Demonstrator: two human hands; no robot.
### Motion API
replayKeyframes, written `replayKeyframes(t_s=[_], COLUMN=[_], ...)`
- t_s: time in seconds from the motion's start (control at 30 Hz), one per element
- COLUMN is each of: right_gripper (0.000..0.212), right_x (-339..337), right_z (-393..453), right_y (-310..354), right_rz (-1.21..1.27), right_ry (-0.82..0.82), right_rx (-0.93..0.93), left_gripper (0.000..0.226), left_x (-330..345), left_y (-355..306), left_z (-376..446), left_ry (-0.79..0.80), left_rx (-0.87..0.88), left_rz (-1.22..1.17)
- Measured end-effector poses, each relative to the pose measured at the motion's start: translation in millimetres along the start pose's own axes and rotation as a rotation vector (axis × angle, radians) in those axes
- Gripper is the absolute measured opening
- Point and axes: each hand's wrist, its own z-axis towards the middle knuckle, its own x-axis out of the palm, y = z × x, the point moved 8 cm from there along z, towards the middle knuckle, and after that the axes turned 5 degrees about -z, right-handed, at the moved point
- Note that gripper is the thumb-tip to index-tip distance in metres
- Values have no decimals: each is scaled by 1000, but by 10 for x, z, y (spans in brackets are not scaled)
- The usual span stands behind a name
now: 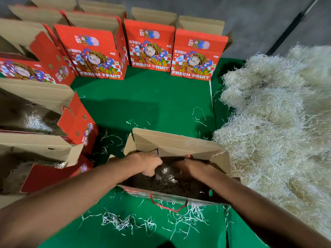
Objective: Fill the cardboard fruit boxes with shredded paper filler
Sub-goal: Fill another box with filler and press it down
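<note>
An open cardboard fruit box stands on the green cloth right in front of me, its far flap raised. Shredded paper filler lies inside it, pale strands in shadow. Both my hands reach down into the box. My left hand has its fingers curled down into the filler near the left side. My right hand lies over the filler at the right side, fingers pointing inward; its fingertips are in shadow. A big heap of pale shredded paper fills the right of the view, beside the box.
Several red "FRESH FRUIT" boxes stand open along the back. More open boxes with some filler line the left. Loose strands litter the green cloth. A red cord handle hangs from the near wall of the box.
</note>
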Motion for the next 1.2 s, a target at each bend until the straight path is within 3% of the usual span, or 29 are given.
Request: replayKeyframes(t_s=[0.17,0.33,0.57,0.7,0.77,0.87,0.93,1.1,1.2], right_gripper=[24,26,21,9,29,81,90,54,22], right_x=[-747,-1434,-1916,-1998,-1931,-1555,-1287,-988,-816], right_z=[-206,-525,-974,-1318,-1462,-1308,-1242,-1242,-1160], right_y=[-280,-475,-705,-918,-1070,-1241,-1277,-1207,-1256], right_rz=[34,85,321,342,265,309,555,822,882], right_ry=[-313,-497,-738,-1071,-1165,-897,-719,-579,-562], right_rx=[78,89,67,144,222,234,179,-32,-4], left_gripper=[54,41,39,41,45,49,40,33,33], left_x=[-701,-1400,-2094,-2158,-2104,-1962,-1860,-1859,-1905], left_y=[95,70,-115,-384,-472,-512,-531,-557,-562], left_z=[-88,-246,-591,-718,-728,-621,-530,-506,-495], left_ry=[-125,-284,-715,-917,-1002,-978,-904,-858,-813], left_rx=[-17,-11,27,105,105,5,-40,-64,-90], left_rz=[-59,2,8,-23,-9,24,44,73,63])
